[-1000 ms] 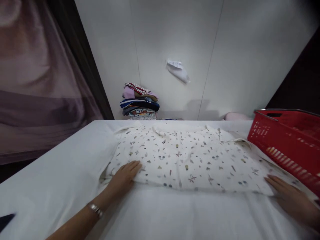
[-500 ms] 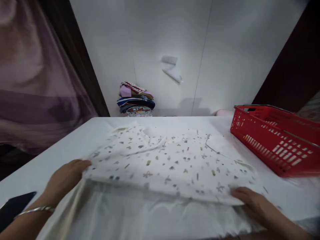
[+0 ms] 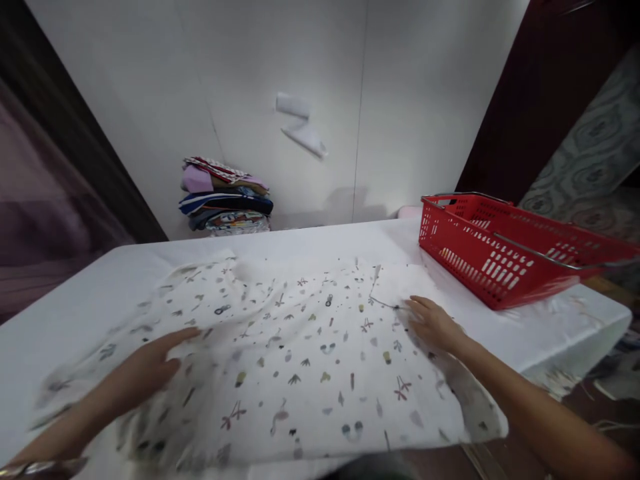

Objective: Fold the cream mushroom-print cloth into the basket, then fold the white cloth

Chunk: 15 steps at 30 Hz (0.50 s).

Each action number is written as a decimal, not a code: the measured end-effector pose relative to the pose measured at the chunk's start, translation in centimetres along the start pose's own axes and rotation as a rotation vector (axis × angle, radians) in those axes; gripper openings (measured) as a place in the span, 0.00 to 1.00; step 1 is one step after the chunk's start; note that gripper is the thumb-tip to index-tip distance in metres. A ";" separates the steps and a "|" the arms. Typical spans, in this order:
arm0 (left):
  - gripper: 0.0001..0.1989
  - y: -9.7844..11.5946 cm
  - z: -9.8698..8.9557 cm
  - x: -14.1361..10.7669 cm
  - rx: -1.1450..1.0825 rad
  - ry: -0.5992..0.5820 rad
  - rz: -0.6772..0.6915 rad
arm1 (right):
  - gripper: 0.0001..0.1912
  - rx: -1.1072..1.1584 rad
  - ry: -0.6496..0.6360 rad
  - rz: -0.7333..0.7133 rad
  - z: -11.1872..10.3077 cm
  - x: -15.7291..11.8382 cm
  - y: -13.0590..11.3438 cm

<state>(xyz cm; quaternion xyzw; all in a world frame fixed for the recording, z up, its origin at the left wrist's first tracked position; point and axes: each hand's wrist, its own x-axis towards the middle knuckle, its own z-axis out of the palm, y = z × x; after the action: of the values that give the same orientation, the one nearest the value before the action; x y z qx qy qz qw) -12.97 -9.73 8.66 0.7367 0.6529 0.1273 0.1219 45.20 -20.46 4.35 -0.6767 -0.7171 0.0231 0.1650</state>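
A white printed shirt (image 3: 300,353) with small plant-like and dotted motifs lies spread across the table, its near edge reaching the front. My left hand (image 3: 153,363) is over the shirt's left part, fingers stretched out and thumb apart; it is a little blurred. On the right, my right hand (image 3: 433,325) rests flat on the shirt near a sleeve seam, its fingers extended. Neither hand grips the cloth. Some of the shirt's lower left edge is smeared by motion.
A red plastic basket (image 3: 480,253) with metal handles stands at the table's right. Folded clothes (image 3: 225,197) are stacked at the back left against the wall. The white table (image 3: 345,239) ends at a right corner, and a curtain (image 3: 40,220) hangs at left.
Both hands have let go of the shirt's near edge and moved onto its surface. The shirt lies closer and flatter. The view has turned right, showing more of the basket.
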 end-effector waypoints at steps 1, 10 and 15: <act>0.28 2.4 0.7 0.1 -0.021 -0.080 0.047 | 0.23 -0.037 -0.026 -0.025 0.7 0.8 0.1; 0.21 17.5 8.3 2.8 -0.120 -0.334 0.393 | 0.13 0.102 -0.001 0.155 1.9 5.1 1.7; 0.18 24.9 12.3 5.4 -0.234 -0.351 0.564 | 0.15 0.541 0.258 0.627 0.7 8.3 6.2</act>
<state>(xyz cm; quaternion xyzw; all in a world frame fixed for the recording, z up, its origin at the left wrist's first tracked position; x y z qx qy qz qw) 15.11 -7.48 5.91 0.8798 0.3736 0.1014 0.2760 50.76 -11.70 3.78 -0.7915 -0.4187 0.1744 0.4096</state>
